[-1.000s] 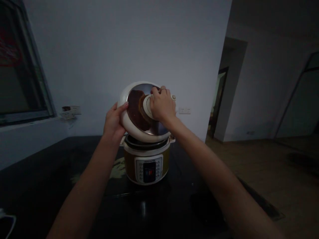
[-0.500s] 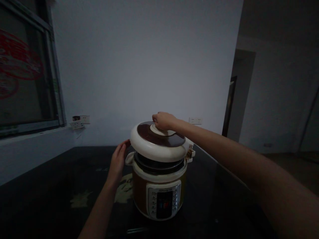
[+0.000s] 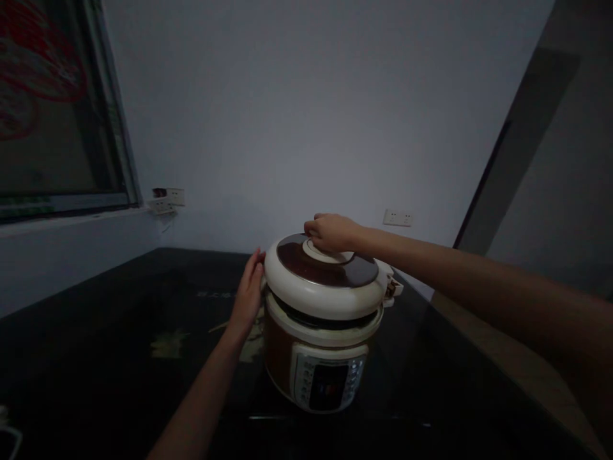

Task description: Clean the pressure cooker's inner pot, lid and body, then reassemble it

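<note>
An electric pressure cooker [image 3: 280, 358] with a brown body and a front button panel stands on a dark table. Its cream lid [image 3: 316, 300], with a brown top, sits slightly tilted over the pot, and a dark gap shows beneath the front of its rim. My right hand [image 3: 332, 232] is closed around the knob in the middle of the lid. At the cooker's left side, my left hand [image 3: 249, 291] has its fingers stretched out along the lid's edge; whether they press on it I cannot tell. The left hand partly hides the cooker's side handle.
The glossy black table [image 3: 119, 377] carries a pale leaf pattern. A white wall stands behind it, with a socket [image 3: 397, 218] at right and loose sockets [image 3: 167, 200] at left near the window [image 3: 48, 147]. A pale object [image 3: 9, 434] shows at the lower left edge.
The lid has come down closer to the pot, and the gap at the front has narrowed. My left hand stays by its left edge. The camera view has shifted and tilted.
</note>
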`<state>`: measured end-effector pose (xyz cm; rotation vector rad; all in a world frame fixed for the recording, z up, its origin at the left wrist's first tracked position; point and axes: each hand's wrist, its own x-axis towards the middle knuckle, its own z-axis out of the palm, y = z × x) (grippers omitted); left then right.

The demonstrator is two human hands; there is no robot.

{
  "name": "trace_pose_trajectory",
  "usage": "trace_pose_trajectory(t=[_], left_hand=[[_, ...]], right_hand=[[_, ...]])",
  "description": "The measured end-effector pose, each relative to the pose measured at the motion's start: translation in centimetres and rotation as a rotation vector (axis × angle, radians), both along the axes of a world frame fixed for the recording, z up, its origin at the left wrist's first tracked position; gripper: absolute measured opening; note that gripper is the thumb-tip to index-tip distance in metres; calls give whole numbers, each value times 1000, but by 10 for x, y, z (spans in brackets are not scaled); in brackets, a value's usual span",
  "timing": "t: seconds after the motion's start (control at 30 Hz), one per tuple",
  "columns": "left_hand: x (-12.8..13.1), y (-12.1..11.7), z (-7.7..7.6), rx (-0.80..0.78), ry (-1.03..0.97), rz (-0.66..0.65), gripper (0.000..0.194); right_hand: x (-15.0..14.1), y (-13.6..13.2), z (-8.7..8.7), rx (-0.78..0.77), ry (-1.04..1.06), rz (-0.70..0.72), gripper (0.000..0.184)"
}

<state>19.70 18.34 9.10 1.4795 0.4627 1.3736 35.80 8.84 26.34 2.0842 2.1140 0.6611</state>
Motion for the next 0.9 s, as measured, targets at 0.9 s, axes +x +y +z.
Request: trace_pose_trajectory(t=[0.9], left_hand=[[1,-4,4,70,155,-27,47]], right_hand=[[6,10,-29,-69,35,-30,32]])
